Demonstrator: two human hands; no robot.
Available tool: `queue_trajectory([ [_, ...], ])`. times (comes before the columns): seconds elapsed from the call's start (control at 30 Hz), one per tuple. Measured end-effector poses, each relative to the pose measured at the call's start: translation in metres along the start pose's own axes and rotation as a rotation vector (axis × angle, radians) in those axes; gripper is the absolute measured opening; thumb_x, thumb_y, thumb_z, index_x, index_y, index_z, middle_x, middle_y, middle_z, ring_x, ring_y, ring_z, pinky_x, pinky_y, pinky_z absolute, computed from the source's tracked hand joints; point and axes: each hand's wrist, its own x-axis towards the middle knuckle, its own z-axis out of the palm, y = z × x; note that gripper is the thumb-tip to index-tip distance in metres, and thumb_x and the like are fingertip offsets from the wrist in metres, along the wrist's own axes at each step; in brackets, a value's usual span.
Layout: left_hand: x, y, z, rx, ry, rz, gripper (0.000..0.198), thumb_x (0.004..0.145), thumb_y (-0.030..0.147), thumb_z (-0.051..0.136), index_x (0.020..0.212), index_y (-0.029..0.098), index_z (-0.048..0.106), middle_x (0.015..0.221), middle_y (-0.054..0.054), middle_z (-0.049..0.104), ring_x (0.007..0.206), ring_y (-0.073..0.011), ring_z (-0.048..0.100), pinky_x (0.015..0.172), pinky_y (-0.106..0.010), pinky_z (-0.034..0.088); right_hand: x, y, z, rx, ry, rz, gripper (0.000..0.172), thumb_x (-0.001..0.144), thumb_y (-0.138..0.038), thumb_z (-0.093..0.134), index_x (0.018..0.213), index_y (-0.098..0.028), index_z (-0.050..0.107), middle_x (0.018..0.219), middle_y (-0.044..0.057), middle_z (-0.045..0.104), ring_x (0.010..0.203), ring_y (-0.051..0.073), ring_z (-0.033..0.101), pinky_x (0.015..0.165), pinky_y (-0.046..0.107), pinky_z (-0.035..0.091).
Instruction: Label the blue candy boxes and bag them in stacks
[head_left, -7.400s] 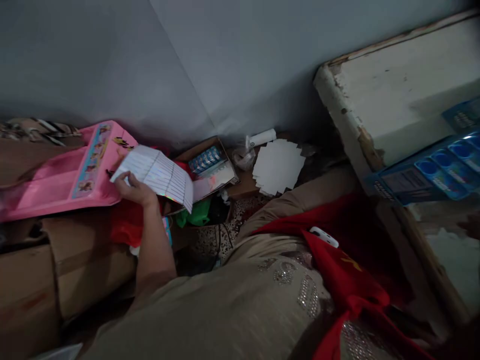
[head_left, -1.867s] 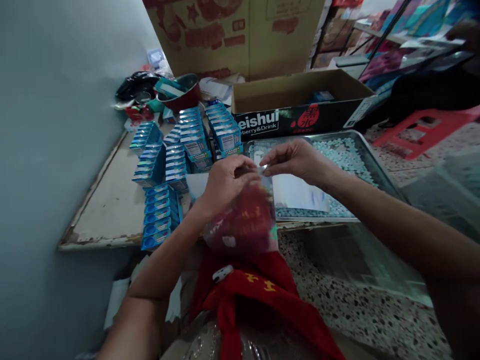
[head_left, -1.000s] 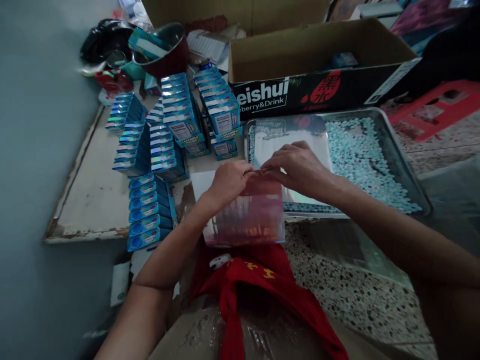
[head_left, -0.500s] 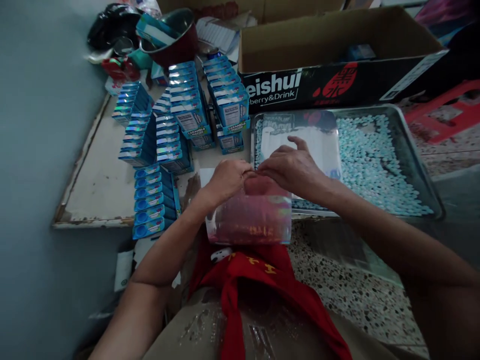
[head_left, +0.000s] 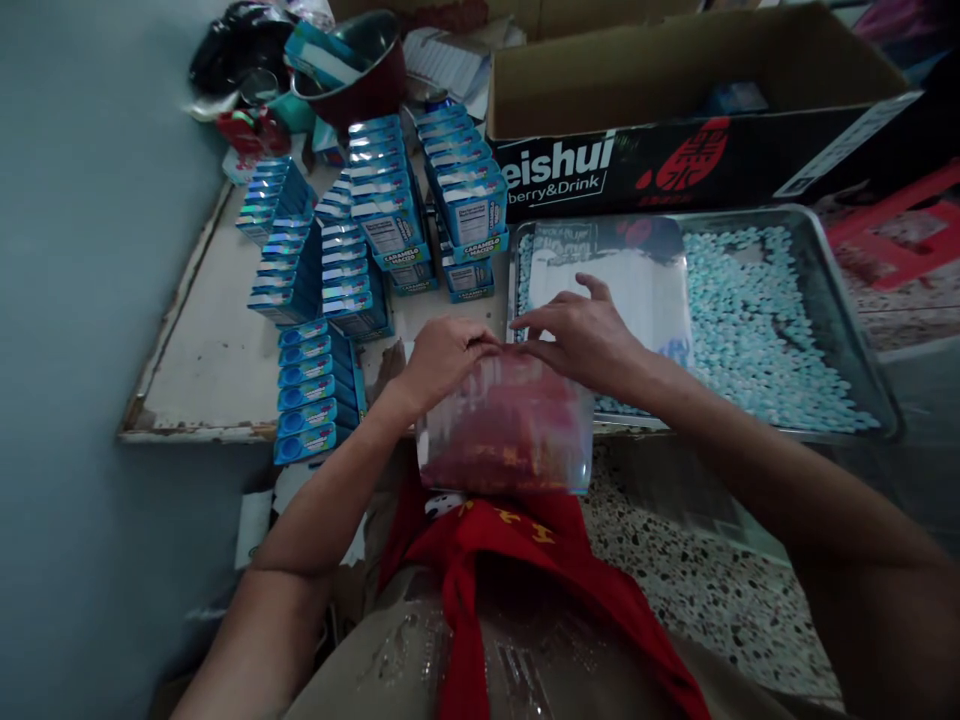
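A glossy plastic sheet (head_left: 506, 430) hangs over the front edge of the table, with a reddish sheen like the apron's colour. My left hand (head_left: 454, 358) pinches its upper edge, fingers curled inward. Close beside it, my right hand (head_left: 589, 335) has thumb and fingertips at the same edge, while one finger sticks up. What lies between the fingertips is too small to make out. Another shiny sheet (head_left: 611, 265) lies on the metal tray (head_left: 855, 330), partly covering many small pale-blue pieces (head_left: 757, 320). My right hand is over that sheet's near left part.
Stacked blue boxes (head_left: 390, 225) labelled "Caramelo Macizo" stand left of the tray, with a row of blue packs (head_left: 304, 405) at the table edge. Behind the tray is an open black carton (head_left: 637, 165). A dark red bowl (head_left: 360, 90) sits at the back; a red stool (head_left: 907, 235) is at right.
The sheet's upper part has tilted and bunched up toward the fingertips, and its white upper left corner is now mostly hidden. Both hands stay at its upper edge. The view has shifted slightly.
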Motion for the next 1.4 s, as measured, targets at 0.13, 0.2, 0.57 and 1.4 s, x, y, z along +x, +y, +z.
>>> queue_trajectory([
  [0.13,-0.007,0.004,-0.008,0.005,0.1,-0.006,0.014,0.094,0.024,0.075,0.106,0.025,0.082,0.106,-0.005,0.083,0.101,-0.0242,0.075,0.093,-0.038,0.055,0.007,-0.001,0.004,-0.042,-0.011,-0.019,0.029,0.101,-0.024,0.052,0.097,-0.028,0.08,0.096,0.004,0.082,0.1,0.026,0.071,0.122,0.054,0.018],
  [0.2,-0.013,0.004,-0.009,0.024,0.104,0.007,0.018,0.094,0.022,0.074,0.11,0.023,0.081,0.109,-0.006,0.083,0.104,-0.0244,0.075,0.096,-0.039,0.055,0.008,0.002,0.004,-0.036,-0.032,0.002,0.029,0.1,-0.024,0.051,0.097,-0.026,0.08,0.096,0.004,0.081,0.099,0.025,0.072,0.121,0.054,0.021],
  [0.57,-0.013,0.013,-0.016,-0.024,0.194,-0.118,0.024,0.087,0.012,0.073,0.107,0.022,0.082,0.105,-0.005,0.082,0.099,-0.0229,0.075,0.092,-0.037,0.057,0.013,-0.016,0.002,-0.014,0.028,-0.042,0.027,0.099,-0.027,0.055,0.092,-0.026,0.081,0.086,0.004,0.079,0.096,0.028,0.073,0.127,0.057,0.016],
  [1.4,-0.027,-0.008,-0.024,0.053,0.112,-0.106,0.015,0.091,0.014,0.071,0.093,0.022,0.083,0.094,-0.005,0.082,0.091,-0.0218,0.075,0.085,-0.034,0.057,0.019,-0.021,0.017,0.06,0.09,-0.048,0.023,0.1,-0.032,0.057,0.102,-0.026,0.079,0.093,0.005,0.078,0.104,0.03,0.069,0.126,0.065,0.011],
])
